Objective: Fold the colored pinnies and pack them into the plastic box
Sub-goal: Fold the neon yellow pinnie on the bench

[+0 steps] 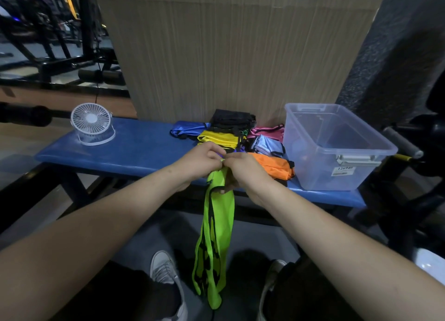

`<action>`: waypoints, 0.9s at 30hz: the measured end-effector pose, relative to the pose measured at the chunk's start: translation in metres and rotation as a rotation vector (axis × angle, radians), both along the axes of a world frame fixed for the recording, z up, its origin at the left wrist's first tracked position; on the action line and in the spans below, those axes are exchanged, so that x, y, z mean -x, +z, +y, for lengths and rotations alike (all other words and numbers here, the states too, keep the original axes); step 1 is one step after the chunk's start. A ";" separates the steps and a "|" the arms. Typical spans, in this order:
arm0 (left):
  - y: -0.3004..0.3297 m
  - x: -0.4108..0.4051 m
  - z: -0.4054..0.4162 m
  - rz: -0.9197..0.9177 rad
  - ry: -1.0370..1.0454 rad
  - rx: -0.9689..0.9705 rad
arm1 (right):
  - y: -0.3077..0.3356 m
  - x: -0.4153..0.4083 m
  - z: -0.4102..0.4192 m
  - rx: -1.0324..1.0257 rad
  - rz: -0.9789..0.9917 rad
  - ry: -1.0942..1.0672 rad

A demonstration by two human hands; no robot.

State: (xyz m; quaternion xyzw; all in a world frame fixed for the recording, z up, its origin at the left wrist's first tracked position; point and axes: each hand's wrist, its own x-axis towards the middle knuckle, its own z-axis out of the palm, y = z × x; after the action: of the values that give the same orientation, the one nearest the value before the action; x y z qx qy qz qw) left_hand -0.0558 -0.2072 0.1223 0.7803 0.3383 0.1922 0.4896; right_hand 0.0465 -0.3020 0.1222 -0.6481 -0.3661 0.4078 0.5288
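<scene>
Two hands, left hand [201,160] and right hand [243,170], side by side, both pinching the top edge of a lime-green pinny [216,227] hanging lengthwise in front of the blue bench [134,152], above two shoes on the floor. Heap of unfolded pinnies [231,134] on the bench beyond the hands: blue, black, yellow, pink, pale blue, orange. Clear plastic box [337,149], lid off, at the bench's right end, just beside the heap. Small white fan [92,124] at the left end.

Box [337,157] open-topped; pinnies [231,137] alongside.
</scene>
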 end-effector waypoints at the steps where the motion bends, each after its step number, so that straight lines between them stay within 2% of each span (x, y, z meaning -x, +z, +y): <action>1: 0.003 0.002 0.000 -0.006 -0.015 0.002 | 0.002 -0.001 -0.001 -0.008 0.028 0.008; 5: 0.007 0.013 0.000 -0.043 -0.180 0.046 | 0.009 -0.007 -0.001 -0.015 0.073 0.026; 7: 0.006 0.016 -0.001 -0.024 -0.246 -0.042 | 0.012 -0.009 -0.001 -0.016 0.057 0.020; 10: 0.001 0.012 0.002 -0.027 -0.235 -0.206 | 0.015 -0.008 -0.005 -0.007 -0.004 0.098; 15: 0.011 0.016 0.007 -0.008 -0.213 -0.174 | 0.015 -0.016 -0.006 0.093 -0.311 0.171; 19: 0.019 0.020 0.010 0.048 -0.224 -0.221 | 0.012 -0.022 -0.008 0.139 -0.811 0.150; 21: 0.020 0.021 0.011 0.098 -0.245 -0.286 | 0.010 -0.025 -0.006 0.131 -0.965 0.105; 24: 0.019 0.023 0.014 0.142 -0.230 -0.380 | 0.009 -0.030 -0.001 0.019 -1.023 0.021; 27: 0.021 0.023 0.010 0.211 -0.247 -0.458 | 0.012 -0.025 0.000 -0.138 -1.007 0.076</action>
State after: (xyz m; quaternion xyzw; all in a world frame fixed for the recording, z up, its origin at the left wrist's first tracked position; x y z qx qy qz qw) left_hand -0.0784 -0.1975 0.1431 0.9216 0.2376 0.1202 0.2824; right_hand 0.0716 -0.3024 0.1346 -0.7140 -0.6250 0.0384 0.3132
